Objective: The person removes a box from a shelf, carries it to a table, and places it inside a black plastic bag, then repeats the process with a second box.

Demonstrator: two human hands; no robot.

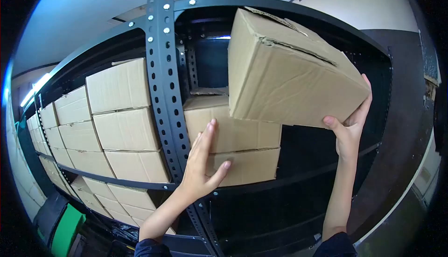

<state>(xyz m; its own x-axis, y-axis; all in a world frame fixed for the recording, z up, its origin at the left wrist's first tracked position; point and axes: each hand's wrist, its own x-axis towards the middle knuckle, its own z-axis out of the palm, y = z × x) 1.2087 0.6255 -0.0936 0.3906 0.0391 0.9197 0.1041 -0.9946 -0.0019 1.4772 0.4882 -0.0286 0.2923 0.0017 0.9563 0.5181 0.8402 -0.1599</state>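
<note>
A brown cardboard box [298, 79] is tilted at the upper right, in front of the shelf. My right hand [351, 126] grips its lower right corner, thumb on the near face and fingers round the side. Two more cardboard boxes are stacked on the shelf behind and below it: an upper box [247, 133] and a lower box [252, 166]. My left hand [203, 161] lies against the left part of this stack, beside the metal post [165, 70], fingers stretched and thumb apart. The tilted box overlaps the top of the stack in this view.
Dark metal shelving [280, 4] with a perforated post spans the view. Cardboard boxes [119, 86] fill the left bay in stacked rows, and more boxes [130, 195] stand on the level below. A green object [66, 229] is at the lower left. A wall [406, 117] rises at the right.
</note>
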